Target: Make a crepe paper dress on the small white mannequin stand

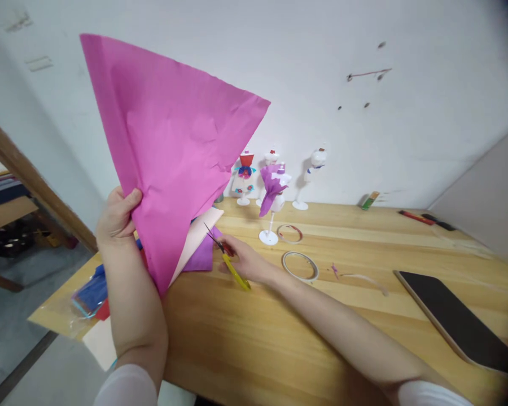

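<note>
Above the left side of the desk [220, 338], the left hand [116, 217] is clamping a magenta sheet [173, 141]; held apart, the right hand [242, 258] is gripping yellow-handled scissors [236, 273] over the desk. Beyond, small mannequins [278, 202] are standing near the wall [313, 96].

paper [169, 135]: left | scissors [234, 272]: right of paper | mannequins [280, 198]: on table [245, 332], before wall [317, 79]

Pale wall [313, 67] at 12 o'clock, dark holes [366, 105] at 1. Greyish side panel [486, 186], 3 o'clock. Wooden table [245, 338], 6 o'clock. Brown wooden beam [34, 180], 9 o'clock. Grey floor [12, 327], 8 o'clock. Soft light.
</note>
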A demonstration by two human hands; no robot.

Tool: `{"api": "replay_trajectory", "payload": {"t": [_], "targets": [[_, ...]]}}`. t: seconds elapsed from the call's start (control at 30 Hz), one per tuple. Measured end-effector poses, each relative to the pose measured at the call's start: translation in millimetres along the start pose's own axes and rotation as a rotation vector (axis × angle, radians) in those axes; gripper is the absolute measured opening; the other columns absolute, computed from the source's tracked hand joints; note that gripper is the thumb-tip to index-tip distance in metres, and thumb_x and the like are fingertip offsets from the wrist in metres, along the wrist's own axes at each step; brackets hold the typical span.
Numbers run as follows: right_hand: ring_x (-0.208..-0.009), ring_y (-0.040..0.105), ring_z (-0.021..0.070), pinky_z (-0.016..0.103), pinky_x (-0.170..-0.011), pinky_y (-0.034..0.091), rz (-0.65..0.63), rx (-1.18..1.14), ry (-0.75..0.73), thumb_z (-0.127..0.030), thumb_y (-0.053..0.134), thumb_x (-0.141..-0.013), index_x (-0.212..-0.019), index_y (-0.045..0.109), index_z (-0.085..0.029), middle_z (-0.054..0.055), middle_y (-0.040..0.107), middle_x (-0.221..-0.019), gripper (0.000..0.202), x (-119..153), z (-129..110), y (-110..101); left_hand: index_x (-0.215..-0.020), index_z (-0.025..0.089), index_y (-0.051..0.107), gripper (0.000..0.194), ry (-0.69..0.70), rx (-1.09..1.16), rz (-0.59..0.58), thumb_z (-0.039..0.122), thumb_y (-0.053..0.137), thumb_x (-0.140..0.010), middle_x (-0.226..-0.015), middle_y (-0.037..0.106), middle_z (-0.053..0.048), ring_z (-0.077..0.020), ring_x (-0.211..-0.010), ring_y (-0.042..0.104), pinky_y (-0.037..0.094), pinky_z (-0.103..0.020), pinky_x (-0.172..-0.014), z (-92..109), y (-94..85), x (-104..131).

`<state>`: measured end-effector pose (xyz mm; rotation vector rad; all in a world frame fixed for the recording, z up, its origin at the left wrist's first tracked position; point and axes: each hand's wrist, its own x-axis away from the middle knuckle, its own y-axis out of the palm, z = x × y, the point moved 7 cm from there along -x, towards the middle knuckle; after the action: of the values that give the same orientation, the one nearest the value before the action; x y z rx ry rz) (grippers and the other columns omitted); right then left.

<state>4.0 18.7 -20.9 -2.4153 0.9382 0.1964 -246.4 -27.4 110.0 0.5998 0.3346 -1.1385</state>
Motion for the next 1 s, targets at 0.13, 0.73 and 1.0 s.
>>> {"api": "replay_trajectory", "payload": {"t": [0.13,0.73,1.0], "targets": [[-0.094,0.055,0.0187,0.036,-0.086,0.045,0.010,-0.077,-0.138,-0.022,0.057,-0.085,-0.110,0.055,-0.022,0.004,0.061,-0.105,0.025,-10.1,-10.7,7.5,-0.085,0.014,0.079,0.045,-0.004,0.028,-0.023,0.041,0.098,-0.054,-0.077,0.080,-0.008,-0.0283,-0.088,0.078,0.067,-0.032,-0.078,-3.0,6.2,-2.0],[-0.092,0.057,0.0247,0.042,-0.083,0.052,0.248,-0.064,-0.200,-0.068,0.043,-0.096,-0.129,0.052,-0.023,0.010,0.060,-0.107,0.057,-12.1,-20.6,-11.0,-0.088,0.019,0.077,0.049,-0.031,0.027,-0.049,0.048,0.096,-0.054,-0.087,0.080,-0.009,-0.0301,-0.098,0.077,0.066,-0.034,-0.080,-21.2,59.3,-6.7],[-0.097,0.059,0.0246,0.042,-0.084,0.051,0.325,-0.012,-0.263,-0.062,0.047,-0.095,-0.131,0.050,-0.021,0.013,0.060,-0.115,0.055,0.7,-10.4,-34.1,-0.089,0.019,0.076,0.049,-0.060,0.006,-0.065,0.048,0.096,-0.054,-0.090,0.080,-0.008,-0.0294,-0.101,0.077,0.064,-0.035,-0.084,-34.8,72.2,-8.1]]}}
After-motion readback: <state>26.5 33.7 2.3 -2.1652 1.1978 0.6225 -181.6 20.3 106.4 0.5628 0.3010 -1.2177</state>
